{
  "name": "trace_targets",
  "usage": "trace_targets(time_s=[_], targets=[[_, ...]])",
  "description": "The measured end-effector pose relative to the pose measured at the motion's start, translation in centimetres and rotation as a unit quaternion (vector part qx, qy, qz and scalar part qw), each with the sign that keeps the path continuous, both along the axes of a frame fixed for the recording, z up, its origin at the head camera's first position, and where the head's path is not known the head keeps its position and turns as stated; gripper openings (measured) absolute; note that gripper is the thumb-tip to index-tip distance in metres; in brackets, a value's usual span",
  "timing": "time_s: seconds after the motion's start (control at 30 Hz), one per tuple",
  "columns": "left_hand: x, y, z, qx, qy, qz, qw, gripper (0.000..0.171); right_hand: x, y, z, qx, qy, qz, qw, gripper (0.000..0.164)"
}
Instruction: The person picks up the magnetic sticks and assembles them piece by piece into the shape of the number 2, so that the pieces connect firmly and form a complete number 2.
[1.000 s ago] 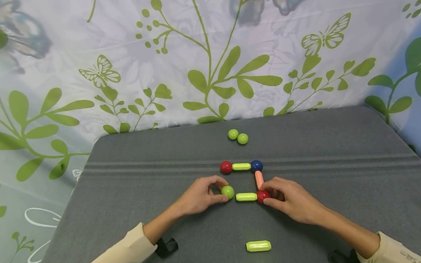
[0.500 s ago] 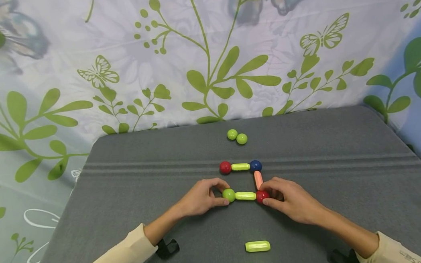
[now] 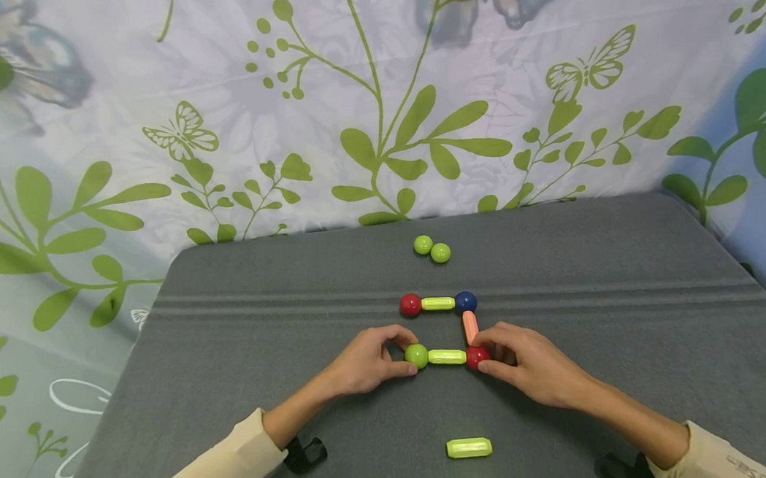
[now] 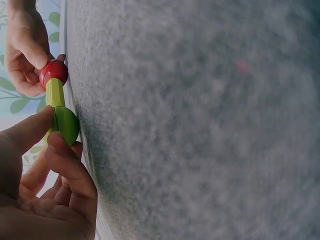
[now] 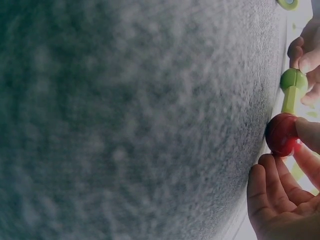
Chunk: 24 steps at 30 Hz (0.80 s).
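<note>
My left hand (image 3: 372,358) pinches a green ball (image 3: 416,355) between thumb and fingers. The ball touches the left end of a yellow-green rod (image 3: 447,356). At the rod's other end is a red ball (image 3: 477,357), pinched by my right hand (image 3: 529,362). From that red ball a pink rod (image 3: 470,327) leads up to a blue ball (image 3: 465,301). A second yellow-green rod (image 3: 437,304) joins the blue ball to another red ball (image 3: 410,304). In the left wrist view, fingertips press the green ball (image 4: 67,124) beside its rod (image 4: 55,92).
Two loose green balls (image 3: 432,249) lie near the back of the grey table (image 3: 260,276). Nearer me lies a separate yellow-green rod (image 3: 469,448), with another cut off at the bottom edge. A leaf-patterned cloth (image 3: 245,130) hangs behind the table.
A second ago a small gap lay between the green ball and the yellow-green rod. My left hand has brought the ball against the rod's end; the right hand has stayed on the red ball.
</note>
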<state>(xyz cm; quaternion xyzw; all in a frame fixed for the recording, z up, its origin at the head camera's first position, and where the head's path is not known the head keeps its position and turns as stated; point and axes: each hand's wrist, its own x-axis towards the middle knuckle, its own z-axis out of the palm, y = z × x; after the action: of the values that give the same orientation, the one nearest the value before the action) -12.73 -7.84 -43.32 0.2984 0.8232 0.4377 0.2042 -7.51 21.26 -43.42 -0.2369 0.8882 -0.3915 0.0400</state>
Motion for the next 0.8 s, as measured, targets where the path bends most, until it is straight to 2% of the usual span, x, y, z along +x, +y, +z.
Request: trace_targets(time_s=[0.53, 0.73, 0.8], targets=[[0.08, 0.0, -0.19, -0.002, -0.012, -0.002, 0.9999, 0.03, 0.06, 0.03, -0.1, 0.0, 0.008, -0.002, 1.0, 0.019], [0.47, 0.18, -0.01, 0.03, 0.017, 0.03, 0.999, 0.032, 0.02, 0.06, -0.12, 0.003, 0.004, -0.002, 1.0, 0.019], [0.85, 0.42, 0.22, 0.045, 0.013, 0.036, 0.9982, 0.031, 0.01, 0.06, -0.1, 0.005, 0.001, -0.002, 1.0, 0.019]])
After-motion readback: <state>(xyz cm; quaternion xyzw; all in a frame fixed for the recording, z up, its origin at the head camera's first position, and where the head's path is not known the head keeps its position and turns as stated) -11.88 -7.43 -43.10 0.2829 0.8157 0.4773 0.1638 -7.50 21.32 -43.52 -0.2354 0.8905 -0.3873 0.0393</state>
